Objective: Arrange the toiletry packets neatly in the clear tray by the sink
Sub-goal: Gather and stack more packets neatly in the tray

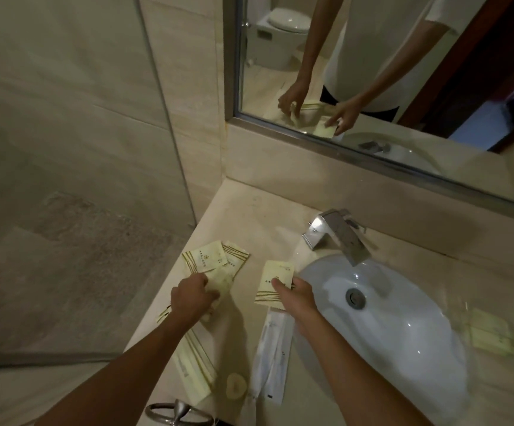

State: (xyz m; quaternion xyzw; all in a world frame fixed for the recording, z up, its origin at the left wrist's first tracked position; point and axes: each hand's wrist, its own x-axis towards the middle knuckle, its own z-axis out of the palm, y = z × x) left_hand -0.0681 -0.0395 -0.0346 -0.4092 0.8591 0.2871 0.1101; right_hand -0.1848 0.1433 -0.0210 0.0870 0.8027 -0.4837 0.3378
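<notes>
Presently, the left hand is pressing down with curled fingers on overlapping cream paper packets with gold stripes at lower centre-left, seemingly gathering them; the right hand is pinching a single cream packet just beside the white oval basin, probably squaring it; no clear tray is showing itself distinctly; a white sealed sachet is lying below.

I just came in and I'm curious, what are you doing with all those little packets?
A person is sorting cream toiletry packets on the counter beside the sink. The left hand presses on a fanned pile of packets; the right hand holds down a single packet. A white sachet lies nearer.
</notes>
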